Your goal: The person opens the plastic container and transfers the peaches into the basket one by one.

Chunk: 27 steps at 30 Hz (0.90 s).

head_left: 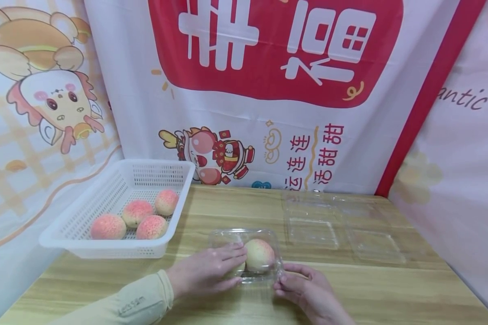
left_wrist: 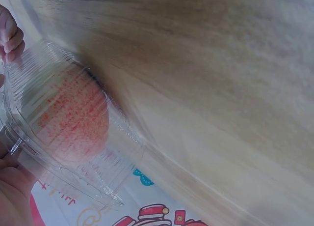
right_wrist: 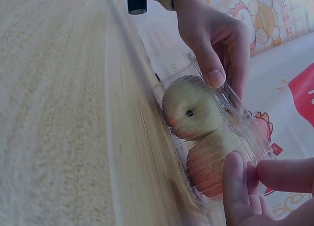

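A clear plastic clamshell box (head_left: 237, 231) sits on the table in front of me, its lid lying over two pink-and-cream peaches. One peach (head_left: 260, 256) shows at the box's right; the other peach (right_wrist: 191, 108) is mostly covered by my left hand in the head view. My left hand (head_left: 211, 271) holds the box's left part, fingers across the lid and thumb at the near rim. At the near right corner, my right hand (head_left: 305, 289) pinches the plastic edge between thumb and fingers. Ridged clear walls surround the peach (left_wrist: 73, 115) in the left wrist view.
A white perforated basket (head_left: 105, 248) with several peaches (head_left: 152, 227) stands at the left. More clear plastic boxes (head_left: 313, 232) lie at the back right of the wooden table (head_left: 370, 293). A printed cloth (head_left: 227, 108) hangs behind the table's far edge.
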### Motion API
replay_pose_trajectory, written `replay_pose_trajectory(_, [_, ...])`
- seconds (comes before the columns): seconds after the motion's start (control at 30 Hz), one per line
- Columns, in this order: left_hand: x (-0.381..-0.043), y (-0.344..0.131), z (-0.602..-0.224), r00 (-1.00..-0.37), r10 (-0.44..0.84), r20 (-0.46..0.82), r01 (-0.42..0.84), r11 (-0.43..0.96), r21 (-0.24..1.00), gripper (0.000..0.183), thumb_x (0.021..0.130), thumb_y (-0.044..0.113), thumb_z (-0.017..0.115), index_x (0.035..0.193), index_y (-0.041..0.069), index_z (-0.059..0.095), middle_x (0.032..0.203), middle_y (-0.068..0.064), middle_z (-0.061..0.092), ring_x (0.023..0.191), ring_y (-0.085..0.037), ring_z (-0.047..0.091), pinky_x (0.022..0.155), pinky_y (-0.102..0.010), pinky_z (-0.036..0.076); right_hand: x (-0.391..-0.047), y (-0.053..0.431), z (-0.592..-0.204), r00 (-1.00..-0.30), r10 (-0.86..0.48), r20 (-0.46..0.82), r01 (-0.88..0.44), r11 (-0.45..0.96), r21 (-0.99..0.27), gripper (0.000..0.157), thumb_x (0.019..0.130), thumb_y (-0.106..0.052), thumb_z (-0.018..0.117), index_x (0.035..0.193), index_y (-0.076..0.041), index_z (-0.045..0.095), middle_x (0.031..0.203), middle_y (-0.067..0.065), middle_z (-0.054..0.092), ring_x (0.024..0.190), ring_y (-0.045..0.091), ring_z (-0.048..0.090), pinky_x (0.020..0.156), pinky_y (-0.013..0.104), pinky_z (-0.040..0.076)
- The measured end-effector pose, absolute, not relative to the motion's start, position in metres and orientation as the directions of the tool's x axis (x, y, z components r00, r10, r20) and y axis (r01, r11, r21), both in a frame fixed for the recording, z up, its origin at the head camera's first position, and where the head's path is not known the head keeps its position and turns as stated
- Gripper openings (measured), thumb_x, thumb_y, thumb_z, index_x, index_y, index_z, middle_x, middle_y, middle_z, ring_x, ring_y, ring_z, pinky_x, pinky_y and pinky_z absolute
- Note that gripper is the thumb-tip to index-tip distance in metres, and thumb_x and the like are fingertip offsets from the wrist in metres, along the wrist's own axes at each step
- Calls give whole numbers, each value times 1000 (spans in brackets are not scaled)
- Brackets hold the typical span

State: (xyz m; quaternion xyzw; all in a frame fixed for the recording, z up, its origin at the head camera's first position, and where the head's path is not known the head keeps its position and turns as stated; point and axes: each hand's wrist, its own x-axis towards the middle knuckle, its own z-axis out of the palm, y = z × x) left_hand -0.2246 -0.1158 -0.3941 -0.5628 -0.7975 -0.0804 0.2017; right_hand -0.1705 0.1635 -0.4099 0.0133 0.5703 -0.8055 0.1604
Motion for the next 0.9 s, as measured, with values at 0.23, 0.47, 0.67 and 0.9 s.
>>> replay_pose_trajectory(0.23, [-225,-118,-392,-315,864,392,929,365,-58,49,97,34,62,132,0,59,136,-16,55,128,-27,50,104,-39,42,-171,160,-410,-944,-256,-206,281,-301,-911,34,91,5,61,122,16,51,99,18,67,91,26,67,89,37,54])
replay_pose_trajectory(0.47, [-226,-118,-393,-321,855,407,931,364,-32,48,97,34,62,131,1,60,136,-15,56,128,-25,51,104,-37,41,-170,157,-409,-946,-230,-228,289,-284,-914,25,91,5,60,114,14,55,96,15,67,88,22,66,84,31,55])
replay_pose_trajectory(0.67, [-223,-116,-393,-296,879,374,912,377,-164,47,98,33,60,132,1,59,138,-15,54,127,-26,51,104,-38,42,-168,156,-409,-948,-221,-230,289,-291,-912,18,91,3,60,107,9,59,92,11,66,82,17,64,77,26,54])
replay_pose_trajectory(0.9, [-221,-112,-390,-153,929,336,853,296,-430,44,96,27,64,128,-3,61,130,-19,59,121,-29,56,101,-37,45,-168,155,-410,-951,-205,-232,285,-288,-914,18,91,2,61,107,10,59,89,9,64,79,15,63,73,23,54])
